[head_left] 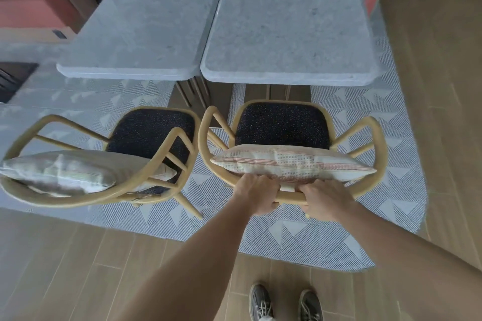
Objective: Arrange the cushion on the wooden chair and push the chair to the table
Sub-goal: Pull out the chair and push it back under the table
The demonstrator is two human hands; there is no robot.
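Observation:
A wooden chair [375,138] with a dark speckled seat stands in front of the right grey stone table [287,60]. A striped cream-and-red cushion [294,164] leans upright against the chair's curved backrest. My left hand [257,194] and my right hand [324,199] both grip the top rail of the backrest, side by side just below the cushion. The front of the seat sits near the table's edge.
A second wooden chair [156,164] with a grey-striped cushion [60,174] stands to the left, before the left stone table [130,60]. A patterned rug [313,237] lies under the chairs on a wood floor. My shoes [284,302] show below.

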